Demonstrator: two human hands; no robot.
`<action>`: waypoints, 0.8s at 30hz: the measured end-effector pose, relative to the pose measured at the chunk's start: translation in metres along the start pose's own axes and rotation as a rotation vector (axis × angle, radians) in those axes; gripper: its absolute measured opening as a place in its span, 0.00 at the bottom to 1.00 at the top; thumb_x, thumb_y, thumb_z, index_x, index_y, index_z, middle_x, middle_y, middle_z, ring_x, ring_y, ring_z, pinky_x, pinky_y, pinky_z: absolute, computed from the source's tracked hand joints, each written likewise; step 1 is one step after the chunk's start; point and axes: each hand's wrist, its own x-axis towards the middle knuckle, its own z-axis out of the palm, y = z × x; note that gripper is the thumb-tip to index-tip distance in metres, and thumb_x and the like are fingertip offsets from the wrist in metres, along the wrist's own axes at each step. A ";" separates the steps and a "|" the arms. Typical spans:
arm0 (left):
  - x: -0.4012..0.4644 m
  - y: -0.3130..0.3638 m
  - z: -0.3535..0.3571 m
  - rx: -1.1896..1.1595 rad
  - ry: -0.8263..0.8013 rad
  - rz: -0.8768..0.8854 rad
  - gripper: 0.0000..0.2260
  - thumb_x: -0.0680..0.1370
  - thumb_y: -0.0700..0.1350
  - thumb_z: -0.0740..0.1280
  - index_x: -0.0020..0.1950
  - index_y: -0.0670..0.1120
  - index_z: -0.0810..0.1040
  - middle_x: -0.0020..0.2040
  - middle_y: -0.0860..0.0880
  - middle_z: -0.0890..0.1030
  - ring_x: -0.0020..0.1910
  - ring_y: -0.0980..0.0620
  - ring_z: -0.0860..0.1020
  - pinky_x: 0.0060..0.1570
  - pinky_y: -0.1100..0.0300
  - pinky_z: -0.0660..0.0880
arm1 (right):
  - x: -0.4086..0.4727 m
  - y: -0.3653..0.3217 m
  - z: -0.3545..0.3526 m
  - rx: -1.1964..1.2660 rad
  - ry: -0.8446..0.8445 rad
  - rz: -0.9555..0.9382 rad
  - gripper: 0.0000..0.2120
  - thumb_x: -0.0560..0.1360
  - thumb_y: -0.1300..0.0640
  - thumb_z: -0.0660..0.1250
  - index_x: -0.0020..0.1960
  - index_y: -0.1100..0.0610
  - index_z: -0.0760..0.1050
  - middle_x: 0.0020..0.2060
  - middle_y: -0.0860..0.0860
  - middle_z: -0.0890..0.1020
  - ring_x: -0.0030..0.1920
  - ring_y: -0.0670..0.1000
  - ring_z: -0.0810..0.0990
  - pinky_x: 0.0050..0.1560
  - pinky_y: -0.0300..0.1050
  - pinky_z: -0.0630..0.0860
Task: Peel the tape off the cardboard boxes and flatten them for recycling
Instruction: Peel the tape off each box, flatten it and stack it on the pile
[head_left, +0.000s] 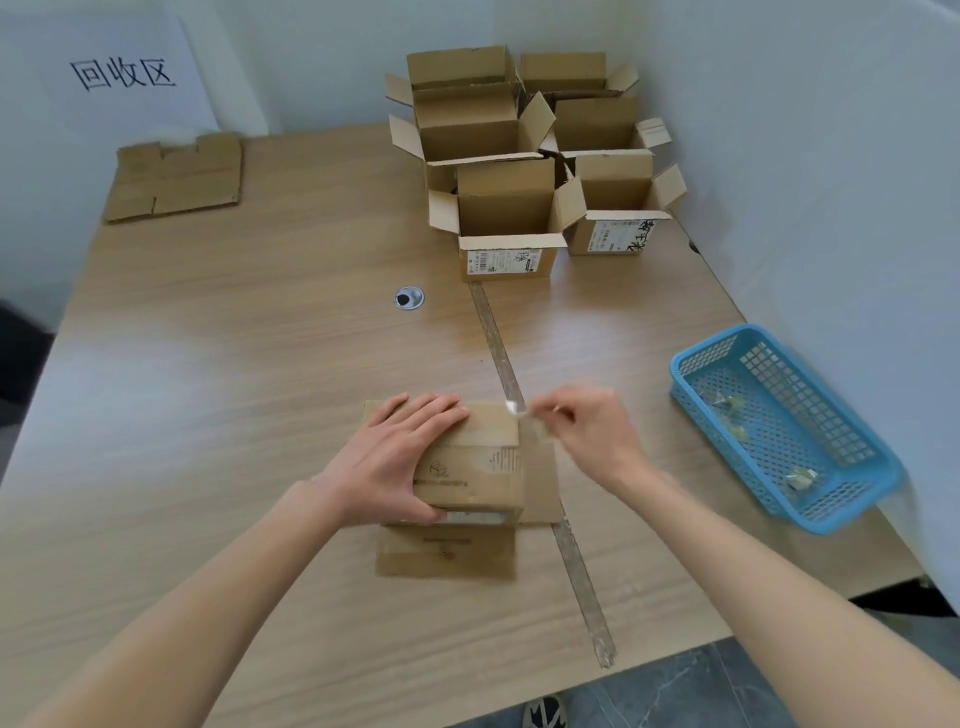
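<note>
A small cardboard box (478, 467) lies on the table in front of me, with its flaps spread out at the near and right sides. My left hand (400, 457) presses flat on the box's top and left side, thumb against the near face. My right hand (592, 431) is at the box's far right corner, its fingertips pinched on a strip of clear tape (519, 410) that lifts off the box top. Several open cardboard boxes (509, 218) stand at the far side of the table.
A blue plastic basket (691, 374) with crumpled tape bits sits at the right table edge. Flattened cardboard (176, 176) lies at the far left under a paper sign. A tape strip (493, 338) runs along the table seam. A cable hole (409, 298) is mid-table.
</note>
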 end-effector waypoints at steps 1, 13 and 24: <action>-0.001 -0.002 -0.002 0.003 -0.021 0.027 0.53 0.63 0.70 0.71 0.82 0.57 0.51 0.82 0.57 0.54 0.81 0.58 0.49 0.80 0.52 0.43 | 0.009 0.004 -0.008 0.022 0.128 0.094 0.05 0.77 0.60 0.73 0.50 0.54 0.87 0.38 0.45 0.85 0.35 0.37 0.80 0.42 0.37 0.77; -0.006 -0.001 -0.003 -0.116 -0.045 -0.043 0.53 0.61 0.83 0.65 0.81 0.62 0.53 0.82 0.64 0.45 0.80 0.61 0.39 0.80 0.47 0.39 | 0.003 -0.004 0.015 0.122 -0.247 0.021 0.08 0.76 0.49 0.74 0.54 0.47 0.84 0.60 0.43 0.79 0.56 0.42 0.80 0.56 0.37 0.79; -0.010 0.015 0.006 -0.053 0.061 -0.125 0.50 0.64 0.83 0.61 0.80 0.62 0.55 0.82 0.63 0.51 0.81 0.61 0.43 0.79 0.50 0.39 | 0.012 0.012 -0.020 0.283 0.114 0.246 0.19 0.76 0.62 0.72 0.66 0.50 0.79 0.53 0.42 0.84 0.52 0.37 0.82 0.57 0.33 0.77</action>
